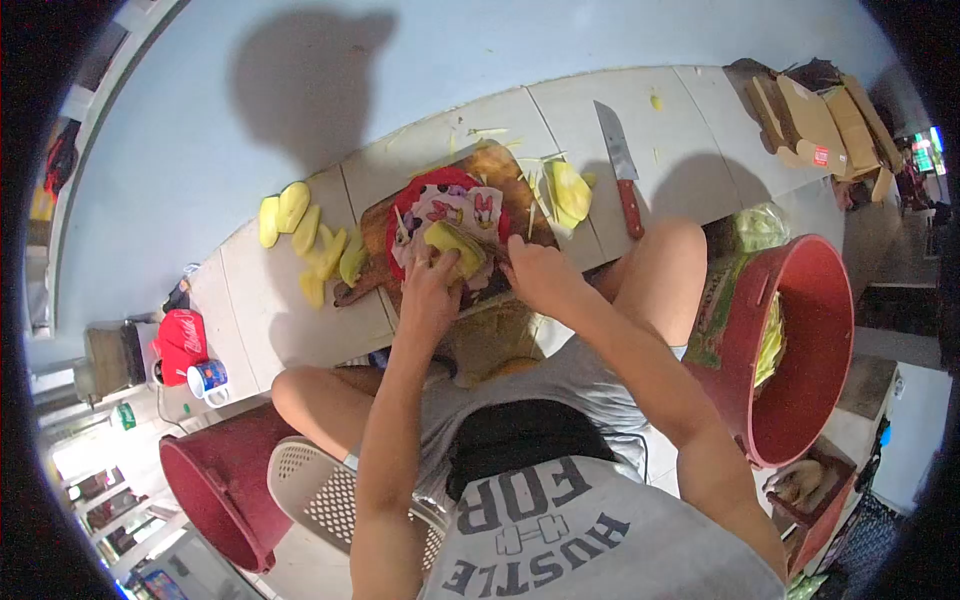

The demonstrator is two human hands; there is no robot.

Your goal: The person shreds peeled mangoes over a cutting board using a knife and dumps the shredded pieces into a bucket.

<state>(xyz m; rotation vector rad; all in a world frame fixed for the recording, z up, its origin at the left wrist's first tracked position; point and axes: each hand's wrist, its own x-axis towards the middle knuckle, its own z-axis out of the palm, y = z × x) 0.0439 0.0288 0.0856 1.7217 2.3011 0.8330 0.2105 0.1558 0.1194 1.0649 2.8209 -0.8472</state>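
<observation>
My left hand (432, 290) is closed round a pale yellow-green piece of peeled fruit (456, 248), holding it over a cloth with a cartoon print (470, 207) and red edging. Closed at the right side of the fruit, my right hand (535, 270) grips what looks like a knife (492, 246). Only a thin dark strip of its blade shows; the handle is hidden in the fist. Beneath the cloth lies a wooden cutting board (378, 235). Thin pale shreds are scattered round the board. Right of it rests a larger chunk of the same fruit (570, 195).
Several peeled fruit pieces (292, 207) lie left of the board on the tiled surface (270, 290). A cleaver with a red handle (628, 200) lies to the right. One red bin (800, 400) holding pale shreds stands right; another red bin (215, 490) stands left, near a mug (207, 378).
</observation>
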